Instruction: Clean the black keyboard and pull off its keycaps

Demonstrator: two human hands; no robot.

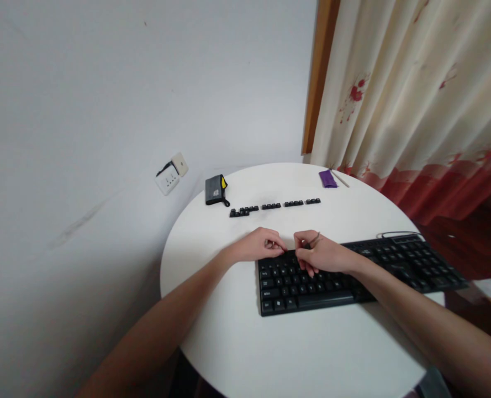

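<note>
A black keyboard (378, 271) lies on a round white table (237, 342). My left hand (262, 246) rests at the keyboard's top left corner, fingers curled and pinched together over the top key row. My right hand (317, 254) sits just beside it on the keys, closed around a thin metal tool (315, 239) that sticks out behind the fingers. The two hands almost touch. What the left fingertips pinch is too small to make out.
A row of removed black keycaps (272, 207) lies further back on the table. Behind it are a small dark pouch with yellow trim (215, 189), a purple item (328, 178) and a thin stick (340, 178). A wall socket (168, 179) is at left, curtains (415, 99) at right.
</note>
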